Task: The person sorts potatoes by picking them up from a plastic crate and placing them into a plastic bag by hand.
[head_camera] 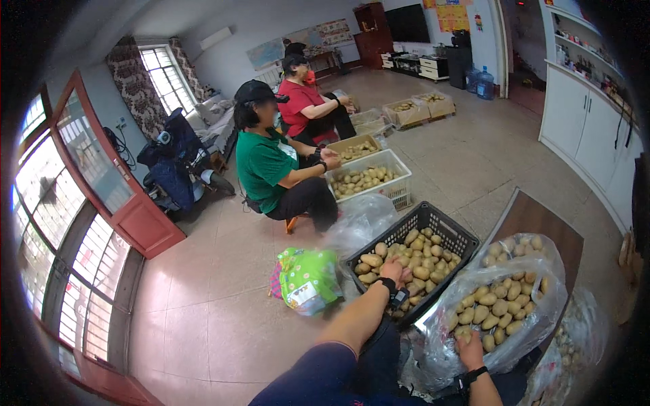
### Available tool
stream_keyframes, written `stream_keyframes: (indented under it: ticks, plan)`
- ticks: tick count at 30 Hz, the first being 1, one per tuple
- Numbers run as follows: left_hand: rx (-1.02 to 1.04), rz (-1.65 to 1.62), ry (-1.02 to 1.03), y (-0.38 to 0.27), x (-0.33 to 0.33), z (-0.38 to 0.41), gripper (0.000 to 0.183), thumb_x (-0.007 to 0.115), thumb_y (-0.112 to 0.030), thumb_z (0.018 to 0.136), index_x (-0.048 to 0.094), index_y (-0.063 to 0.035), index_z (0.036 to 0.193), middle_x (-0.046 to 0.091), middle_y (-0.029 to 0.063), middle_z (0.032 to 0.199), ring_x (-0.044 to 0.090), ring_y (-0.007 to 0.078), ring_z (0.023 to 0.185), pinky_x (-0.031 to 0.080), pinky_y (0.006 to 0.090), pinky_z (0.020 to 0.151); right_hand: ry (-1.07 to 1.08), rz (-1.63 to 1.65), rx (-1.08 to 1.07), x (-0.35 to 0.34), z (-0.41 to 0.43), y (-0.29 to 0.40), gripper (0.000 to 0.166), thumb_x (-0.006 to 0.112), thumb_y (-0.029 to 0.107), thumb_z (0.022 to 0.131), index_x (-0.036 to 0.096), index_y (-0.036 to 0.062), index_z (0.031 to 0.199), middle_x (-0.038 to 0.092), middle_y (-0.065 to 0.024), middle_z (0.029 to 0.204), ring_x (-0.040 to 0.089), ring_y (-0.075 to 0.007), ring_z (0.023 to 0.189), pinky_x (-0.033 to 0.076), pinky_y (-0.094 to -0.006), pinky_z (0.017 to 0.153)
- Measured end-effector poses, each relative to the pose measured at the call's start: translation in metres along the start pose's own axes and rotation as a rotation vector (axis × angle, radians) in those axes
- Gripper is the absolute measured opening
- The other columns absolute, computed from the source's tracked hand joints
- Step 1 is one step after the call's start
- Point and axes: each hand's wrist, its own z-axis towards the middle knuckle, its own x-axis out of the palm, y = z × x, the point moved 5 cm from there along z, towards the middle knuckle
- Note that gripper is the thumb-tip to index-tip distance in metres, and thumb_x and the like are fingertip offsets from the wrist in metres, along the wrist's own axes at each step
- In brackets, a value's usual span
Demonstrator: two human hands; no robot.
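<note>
My left hand (pixel 395 270) reaches into a black plastic crate (pixel 459 231) and touches the potatoes (pixel 416 248) heaped there. Its fingers are partly hidden, so I cannot tell whether it grips one. At the near side of a clear plastic bag (pixel 442 325), my right hand (pixel 472 352) has its fingers around a potato (pixel 463 333). That bag is wide at the mouth and full of loose potatoes (pixel 500 307). More potatoes (pixel 518 247) show at the bag's far end. Each wrist wears a dark band.
A brown board (pixel 528 215) lies beyond the bag. To the left of the crate are a bright green bag (pixel 310 279) and crumpled clear plastic (pixel 363 218). Two seated people work by a white crate (pixel 401 182) and a box (pixel 373 142) of potatoes. More bagged potatoes (pixel 566 345) stand at right.
</note>
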Motion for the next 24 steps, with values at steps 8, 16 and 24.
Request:
stream_keyframes:
  ticks: [8,16,24]
  plan:
    - [0.105,0.069,-0.066,-0.022,-0.006,-0.012,0.052,0.042,-0.007,0.095,0.03,-0.0109,0.146,0.053,0.0215,0.124,0.065,0.0304,0.097,0.06,0.0347,0.074,0.024,0.208,0.107,-0.004,0.002,0.015,0.042,0.064,0.022,0.088,0.05,-0.0045,0.118,0.059,-0.028,0.111,0.058,-0.0414,0.103,0.046,-0.0428,0.088]
    - [0.162,-0.163,0.099,-0.088,0.034,-0.06,0.054,0.047,0.001,0.091,0.024,-0.0035,0.14,0.056,0.0202,0.105,0.064,0.0274,0.077,0.059,0.0388,0.062,-0.104,0.174,0.111,0.0,0.01,-0.034,0.04,0.063,0.022,0.09,0.052,-0.0046,0.117,0.06,-0.0229,0.11,0.058,-0.0348,0.101,0.046,-0.0414,0.089]
    - [0.706,-0.41,0.377,-0.319,0.078,-0.186,0.038,0.048,-0.007,0.094,0.035,-0.0109,0.13,0.055,0.012,0.097,0.061,0.0244,0.077,0.056,0.04,0.07,-0.183,0.421,0.172,-0.003,0.013,-0.071,0.035,0.059,0.028,0.094,0.05,0.0019,0.116,0.059,-0.0111,0.093,0.059,-0.0205,0.076,0.05,-0.0317,0.058]
